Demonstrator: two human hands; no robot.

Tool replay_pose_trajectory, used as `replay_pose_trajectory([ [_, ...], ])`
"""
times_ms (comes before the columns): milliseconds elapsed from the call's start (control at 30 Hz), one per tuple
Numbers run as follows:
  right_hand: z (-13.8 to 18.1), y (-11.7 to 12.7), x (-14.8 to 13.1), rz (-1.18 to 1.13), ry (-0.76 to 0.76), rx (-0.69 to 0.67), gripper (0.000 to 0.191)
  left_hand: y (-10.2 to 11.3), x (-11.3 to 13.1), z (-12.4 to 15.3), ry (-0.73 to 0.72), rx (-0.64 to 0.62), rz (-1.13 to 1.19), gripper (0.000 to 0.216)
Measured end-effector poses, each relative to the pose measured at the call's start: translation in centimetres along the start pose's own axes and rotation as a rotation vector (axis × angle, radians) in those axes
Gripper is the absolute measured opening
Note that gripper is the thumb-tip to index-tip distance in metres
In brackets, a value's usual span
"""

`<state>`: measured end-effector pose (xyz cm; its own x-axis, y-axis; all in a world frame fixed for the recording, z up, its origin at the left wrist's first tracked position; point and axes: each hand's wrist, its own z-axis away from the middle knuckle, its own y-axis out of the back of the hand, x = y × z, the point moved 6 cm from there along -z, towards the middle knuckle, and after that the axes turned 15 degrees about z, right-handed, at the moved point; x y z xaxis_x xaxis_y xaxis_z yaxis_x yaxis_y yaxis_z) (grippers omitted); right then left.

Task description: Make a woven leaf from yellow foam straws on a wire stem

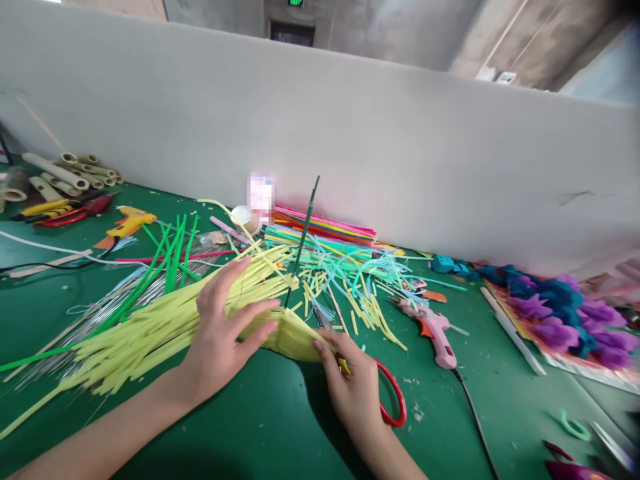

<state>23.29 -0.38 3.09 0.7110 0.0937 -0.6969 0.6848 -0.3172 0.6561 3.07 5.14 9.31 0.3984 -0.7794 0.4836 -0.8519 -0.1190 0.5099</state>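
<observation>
On my feed the left hand [220, 333] lies flat on a thick bundle of pale yellow foam strips [145, 333], fingers spread across its top. It presses rather than grips. The right hand [350, 387] is closed around a pair of red-handled scissors [395, 400], with one red loop showing behind the knuckles. The blades are mostly hidden by the hand and the strips, so I cannot tell whether they are parted.

The bundle lies on the green table [260, 427], left of the pink hot-glue gun [435, 330]. Its long axis points roughly toward that gun, and its far end trails down and away from it. The end nearer the gun is gathered tight and sits between the two hands, touching the right fingertips. So the right hand is the nearer one to that packed end, and the left hand holds the body just behind it. Away from the gun the strips fan out loose and uneven, some blurred.

A thin dark green stem [304, 233] rises nearly upright from the gathered end, leaning slightly toward the gun.

Beyond the gun's left side lie scattered mint and yellow offcuts [360, 287]. To its right, near but apart, lie purple and teal foam flowers [560, 313].
</observation>
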Motion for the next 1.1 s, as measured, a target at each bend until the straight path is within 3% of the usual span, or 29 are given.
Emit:
replay_pose_trajectory([
  [200, -0.1, -0.2, -0.3, -0.001, -0.006, -0.024, 0.020, -1.2, 0.3, 0.8, -0.031, -0.007, -0.097, 0.022],
  [433, 0.1, -0.5, -0.3, -0.014, -0.006, -0.039, 0.023, -1.3, 0.2, 0.6, -0.041, -0.017, -0.095, 0.004],
  [733, 0.1, -1.7, 1.0, -0.237, -0.227, -0.181, 0.031, -1.9, -1.5, 0.8, -0.033, -0.156, -0.152, 0.014],
  [833, 0.1, -1.7, 1.1, -0.264, -0.239, -0.179, 0.031, -2.3, -1.8, 0.8, -0.011, -0.229, -0.135, 0.023],
  [933, 0.1, -1.8, 1.2, -0.283, -0.248, -0.193, 0.031, -2.7, -1.7, 0.9, -0.027, -0.289, -0.107, 0.016],
  [1100, 0.1, -1.8, 1.1, -0.325, -0.247, -0.202, 0.029, -3.0, -1.9, 1.1, -0.005, -0.301, -0.076, 0.016],
])
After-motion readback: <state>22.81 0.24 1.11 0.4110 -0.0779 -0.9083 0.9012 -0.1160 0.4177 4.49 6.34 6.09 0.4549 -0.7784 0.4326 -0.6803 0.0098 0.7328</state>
